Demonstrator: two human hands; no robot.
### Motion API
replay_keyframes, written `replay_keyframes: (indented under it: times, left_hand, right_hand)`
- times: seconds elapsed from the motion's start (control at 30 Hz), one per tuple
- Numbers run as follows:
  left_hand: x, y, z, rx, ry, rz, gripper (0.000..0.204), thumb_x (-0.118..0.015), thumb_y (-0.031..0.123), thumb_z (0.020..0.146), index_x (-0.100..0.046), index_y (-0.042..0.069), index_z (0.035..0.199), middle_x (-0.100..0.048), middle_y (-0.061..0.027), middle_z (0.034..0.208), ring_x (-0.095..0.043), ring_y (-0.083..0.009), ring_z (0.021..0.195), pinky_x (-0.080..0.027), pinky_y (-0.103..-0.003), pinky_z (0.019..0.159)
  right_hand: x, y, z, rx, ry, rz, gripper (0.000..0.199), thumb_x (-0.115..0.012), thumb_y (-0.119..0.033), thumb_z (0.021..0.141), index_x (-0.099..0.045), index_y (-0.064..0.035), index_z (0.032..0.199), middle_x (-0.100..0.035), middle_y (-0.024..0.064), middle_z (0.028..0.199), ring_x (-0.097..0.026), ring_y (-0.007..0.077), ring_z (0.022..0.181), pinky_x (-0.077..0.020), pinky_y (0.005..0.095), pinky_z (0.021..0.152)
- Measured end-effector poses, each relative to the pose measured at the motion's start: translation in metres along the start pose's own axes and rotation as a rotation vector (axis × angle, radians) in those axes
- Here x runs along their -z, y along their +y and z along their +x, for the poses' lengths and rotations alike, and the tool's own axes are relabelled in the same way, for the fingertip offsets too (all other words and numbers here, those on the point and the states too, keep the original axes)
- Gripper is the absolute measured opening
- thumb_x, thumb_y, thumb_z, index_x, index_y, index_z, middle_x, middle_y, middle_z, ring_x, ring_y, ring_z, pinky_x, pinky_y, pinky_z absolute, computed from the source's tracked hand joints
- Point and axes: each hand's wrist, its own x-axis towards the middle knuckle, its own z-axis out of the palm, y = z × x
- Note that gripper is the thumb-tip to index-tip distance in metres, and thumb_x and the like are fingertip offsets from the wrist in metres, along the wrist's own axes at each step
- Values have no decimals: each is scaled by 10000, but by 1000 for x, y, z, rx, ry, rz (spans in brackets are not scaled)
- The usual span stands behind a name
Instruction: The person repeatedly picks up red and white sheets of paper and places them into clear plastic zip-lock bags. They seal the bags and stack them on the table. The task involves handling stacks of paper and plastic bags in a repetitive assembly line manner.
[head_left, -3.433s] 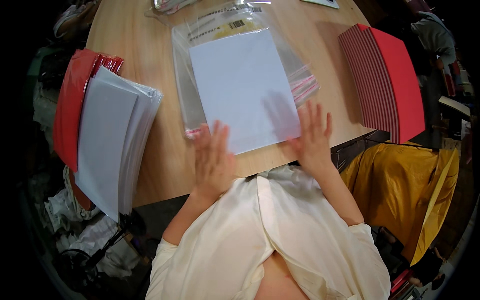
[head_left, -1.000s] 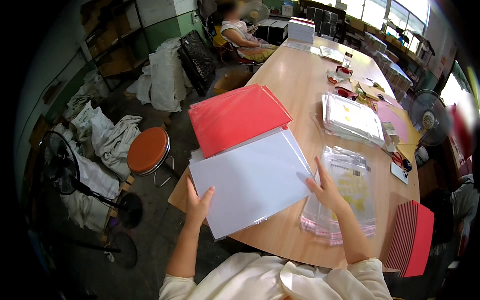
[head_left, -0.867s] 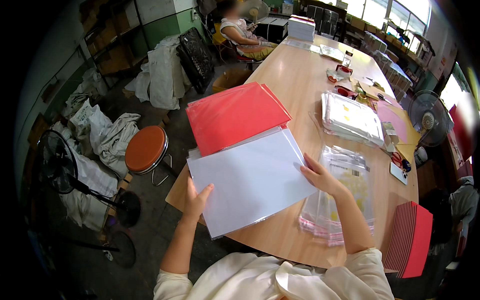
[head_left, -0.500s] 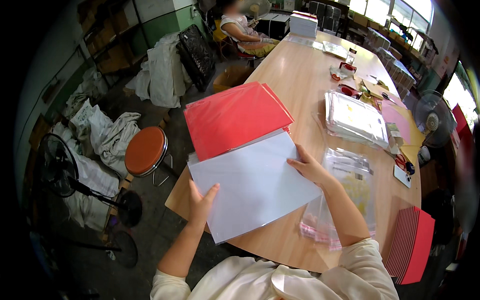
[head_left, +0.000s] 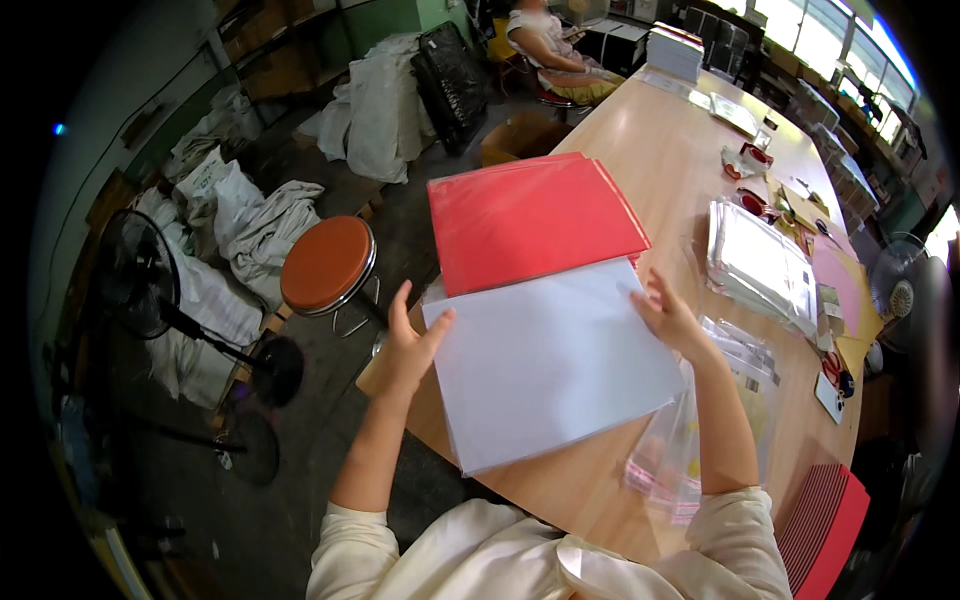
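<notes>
A white sheet stack in a clear sleeve lies at the near left corner of the table, slightly tilted. Behind it, and partly meeting its far edge, is a stack of red sheets in clear wrapping. My left hand is at the white stack's left edge, fingers spread and thumb by the edge. At the right edge is my right hand, fingers raised and apart, its thumb by the far right corner. Neither hand is closed around the stack.
Clear plastic bags lie to the right on the wooden table. Beyond are wrapped packs, tape rolls, scissors and a phone. Red boards stand near right. A round stool and a fan are left; a person sits farther back.
My fingers have loosened from the white stack's sides and spread apart. The view has shifted, so the table contents sit farther right in the picture.
</notes>
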Motion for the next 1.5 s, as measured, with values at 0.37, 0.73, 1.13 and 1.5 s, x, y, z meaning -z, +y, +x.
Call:
replay_keyframes:
  times: [0.37,0.73,1.13,1.5]
  left_hand:
    - [-55,31,134,258,-144,-7,918,-655,481,876,-254,-173,1381,-417,-260,1397,-419,-318,1307,-358,-415,1076]
    - [-48,5,160,272,-280,-270,567,-692,317,865,-474,-109,1170,-523,-217,1193,-603,-254,1048,-547,-393,825]
    - [-45,10,230,75,42,-53,941,-762,403,770,-284,-100,1405,-390,-256,1420,-457,-294,1275,-407,-369,1017]
    - [-70,-51,277,-6,3,-177,292,-706,252,874,-623,-7,982,-668,-68,961,-621,-157,895,-499,-300,788]
  right_hand:
    - [32,-26,140,-163,-23,80,662,-480,-454,975,-396,47,1399,-590,197,1247,-572,249,1139,-425,341,973]
    - [-5,-53,162,-166,-77,-148,573,-467,-452,960,-556,44,1234,-640,172,1140,-623,261,1036,-481,355,879]
    - [23,-27,166,-25,-83,100,831,-615,-393,920,-191,38,1491,-426,185,1442,-480,254,1274,-410,335,1037]
    - [12,-52,230,67,-351,440,935,-726,-173,831,-122,-74,1537,-334,168,1500,-391,247,1339,-375,358,1080]
